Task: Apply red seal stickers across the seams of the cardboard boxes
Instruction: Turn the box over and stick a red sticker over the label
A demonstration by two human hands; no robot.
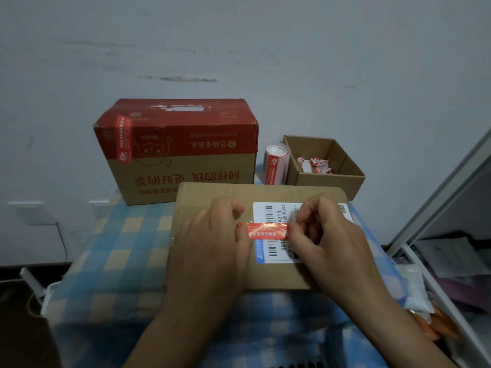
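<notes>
A flat brown cardboard box [268, 195] with a white shipping label [276, 211] lies on the checked cloth in front of me. Just above its top, a red seal sticker [265, 231] is stretched level between my hands. My left hand [212, 235] pinches the sticker's left end and my right hand [324, 232] pinches its right end. Behind, a taller red-and-brown box [180, 152] stands with a red seal sticker [124, 139] stuck over its upper left edge. A roll of red seal stickers [276, 164] stands upright between that box and a small open box.
The small open cardboard box [332, 179] at the back right holds crumpled sticker scraps [314, 164]. A blue and yellow checked cloth [119, 248] covers the table. A white shelf unit [451, 235] with bags and papers stands on the right. The wall is close behind.
</notes>
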